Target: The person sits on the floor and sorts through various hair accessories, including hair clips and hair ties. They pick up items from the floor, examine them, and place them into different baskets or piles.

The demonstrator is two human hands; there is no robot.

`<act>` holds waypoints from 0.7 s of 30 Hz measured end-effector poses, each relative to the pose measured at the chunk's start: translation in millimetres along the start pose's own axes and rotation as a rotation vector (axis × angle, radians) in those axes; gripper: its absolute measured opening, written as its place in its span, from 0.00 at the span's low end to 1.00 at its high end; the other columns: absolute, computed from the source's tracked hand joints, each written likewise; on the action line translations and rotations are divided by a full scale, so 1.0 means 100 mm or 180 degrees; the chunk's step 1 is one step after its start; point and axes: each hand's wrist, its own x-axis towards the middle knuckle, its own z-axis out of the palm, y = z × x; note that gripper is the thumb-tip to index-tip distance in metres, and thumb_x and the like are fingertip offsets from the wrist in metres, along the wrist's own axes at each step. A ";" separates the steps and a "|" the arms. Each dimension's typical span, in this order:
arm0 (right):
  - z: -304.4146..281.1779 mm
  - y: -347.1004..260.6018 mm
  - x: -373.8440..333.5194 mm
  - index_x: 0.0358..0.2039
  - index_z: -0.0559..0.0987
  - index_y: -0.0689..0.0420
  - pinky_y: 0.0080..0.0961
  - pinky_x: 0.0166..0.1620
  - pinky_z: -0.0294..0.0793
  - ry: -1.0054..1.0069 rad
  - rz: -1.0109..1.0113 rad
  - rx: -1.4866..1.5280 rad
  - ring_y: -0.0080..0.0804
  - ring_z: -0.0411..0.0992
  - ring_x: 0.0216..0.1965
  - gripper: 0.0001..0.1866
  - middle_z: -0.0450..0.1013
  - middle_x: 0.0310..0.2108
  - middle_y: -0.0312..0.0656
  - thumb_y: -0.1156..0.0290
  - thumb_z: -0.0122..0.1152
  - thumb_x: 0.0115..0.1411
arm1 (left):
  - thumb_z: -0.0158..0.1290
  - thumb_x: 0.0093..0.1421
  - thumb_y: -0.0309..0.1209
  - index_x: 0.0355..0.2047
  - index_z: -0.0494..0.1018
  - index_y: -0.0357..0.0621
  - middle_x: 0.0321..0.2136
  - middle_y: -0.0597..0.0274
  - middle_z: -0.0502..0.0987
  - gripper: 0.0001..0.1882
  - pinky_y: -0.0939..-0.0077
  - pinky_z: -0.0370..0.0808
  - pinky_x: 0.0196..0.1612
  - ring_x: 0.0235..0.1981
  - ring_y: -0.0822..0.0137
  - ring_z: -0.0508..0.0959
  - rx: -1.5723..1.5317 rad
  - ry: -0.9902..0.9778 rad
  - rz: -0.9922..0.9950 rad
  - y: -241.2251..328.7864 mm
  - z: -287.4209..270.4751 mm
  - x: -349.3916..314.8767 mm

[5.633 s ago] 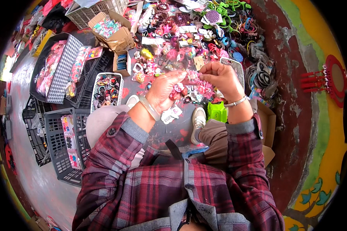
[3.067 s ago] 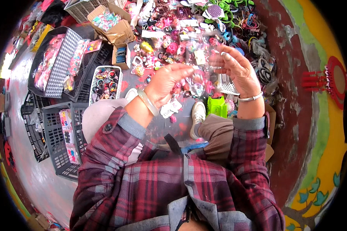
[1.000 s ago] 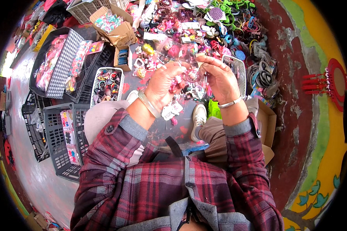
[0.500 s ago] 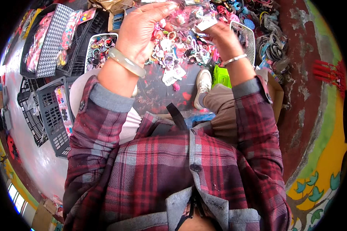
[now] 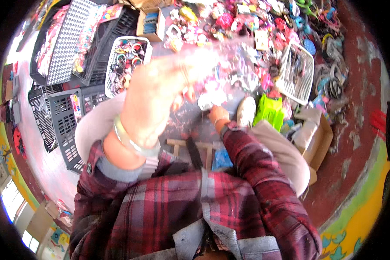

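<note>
The left hand [image 5: 154,93], large at the centre of the frame, appears closed on a clear plastic bag [image 5: 236,56] with pink items in it; glare hides the fingertips and most of the contents. The bag spreads rightward from that hand above the floor, probably because a grip at one side leaves the rest hanging free of the heap of small accessories [image 5: 225,21] at the top.

Lower and right of centre, the right hand [image 5: 219,114] is down at a white card [image 5: 211,100], its fingertips at the near edge. Blur prevents telling whether they pinch it or only touch it. The card lies close in front of the body, seemingly to be within easy reach.

A white basket [image 5: 108,82] of hair ties stands at upper left and another white basket [image 5: 295,93] at upper right, perhaps to keep loose pieces contained. A bright green plastic piece [image 5: 269,112] sits beside the shoe [image 5: 246,110].
</note>
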 end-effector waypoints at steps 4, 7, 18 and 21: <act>0.12 0.08 0.25 0.36 0.78 0.51 0.33 0.40 0.73 -0.0136 0.0009 -0.0456 0.38 0.74 0.40 0.13 0.75 0.37 0.43 0.65 0.47 0.56 | 0.53 0.54 0.30 0.39 0.74 0.36 0.25 0.69 0.74 0.14 0.91 0.59 0.17 0.18 0.82 0.68 0.0074 0.0047 -0.0211 -0.02 0.06 0.11; 0.07 0.05 0.27 0.38 0.78 0.49 0.34 0.40 0.73 -0.0366 -0.0114 -0.0728 0.36 0.73 0.41 0.13 0.75 0.39 0.39 0.65 0.45 0.57 | 0.54 0.54 0.28 0.36 0.74 0.35 0.23 0.67 0.74 0.11 0.90 0.60 0.16 0.17 0.80 0.70 -0.0226 0.0138 -0.0570 -0.02 0.06 0.15; -1.83 0.38 0.06 0.37 0.77 0.59 0.22 0.26 0.75 -0.1068 -0.0729 0.2572 0.25 0.74 0.27 0.14 0.75 0.29 0.38 0.78 0.58 0.46 | 0.53 0.55 0.32 0.37 0.74 0.34 0.27 0.64 0.75 0.14 0.90 0.60 0.16 0.19 0.81 0.69 0.0240 -0.0524 -0.0102 -0.06 0.00 0.11; -2.83 0.45 -0.57 0.35 0.75 0.63 0.23 0.36 0.74 -0.0178 -0.1082 0.3890 0.30 0.74 0.33 0.10 0.75 0.30 0.42 0.79 0.54 0.50 | 0.52 0.56 0.33 0.36 0.75 0.34 0.29 0.65 0.76 0.14 0.89 0.63 0.18 0.22 0.83 0.69 0.0451 -0.0828 0.0239 -0.07 0.01 0.17</act>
